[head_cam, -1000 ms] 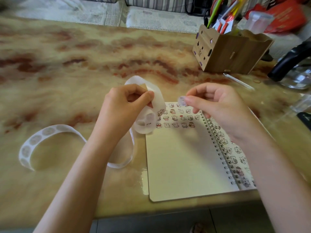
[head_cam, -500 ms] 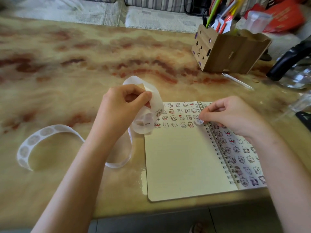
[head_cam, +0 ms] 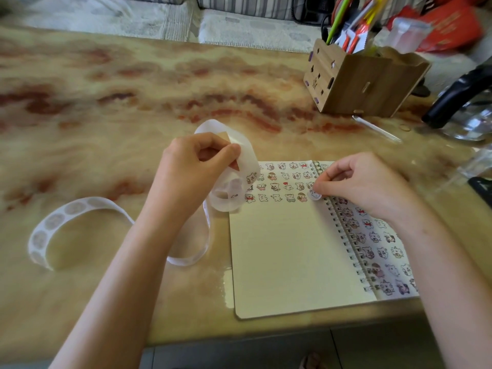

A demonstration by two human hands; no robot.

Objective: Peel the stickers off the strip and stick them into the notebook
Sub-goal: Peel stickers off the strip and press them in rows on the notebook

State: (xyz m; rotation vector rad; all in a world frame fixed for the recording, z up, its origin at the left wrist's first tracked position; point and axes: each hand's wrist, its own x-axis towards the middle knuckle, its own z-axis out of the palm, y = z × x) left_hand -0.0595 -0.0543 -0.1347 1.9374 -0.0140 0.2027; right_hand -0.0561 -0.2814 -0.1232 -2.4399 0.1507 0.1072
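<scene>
An open spiral notebook (head_cam: 290, 251) lies at the table's front edge, with three rows of small cartoon stickers across the top of its cream left page. My right hand (head_cam: 362, 185) holds a round white sticker (head_cam: 315, 194) by its upper edge, down on the page at the right end of the third row, beside the spiral. My left hand (head_cam: 194, 169) pinches the translucent sticker strip (head_cam: 239, 161) between thumb and fingers just left of the notebook. The strip's tail (head_cam: 53, 222) loops over the table to the left, with round stickers on it.
A wooden pen holder (head_cam: 364, 83) full of pens stands at the back right, with a clear pen (head_cam: 375, 127) lying in front of it. A black-handled glass object (head_cam: 463, 107) and a clear item (head_cam: 476, 163) sit at the right edge.
My right hand carried the peeled sticker from above the notebook down onto the page by the spiral, where it has stayed for the last half second. My left hand has kept holding the strip in place.
</scene>
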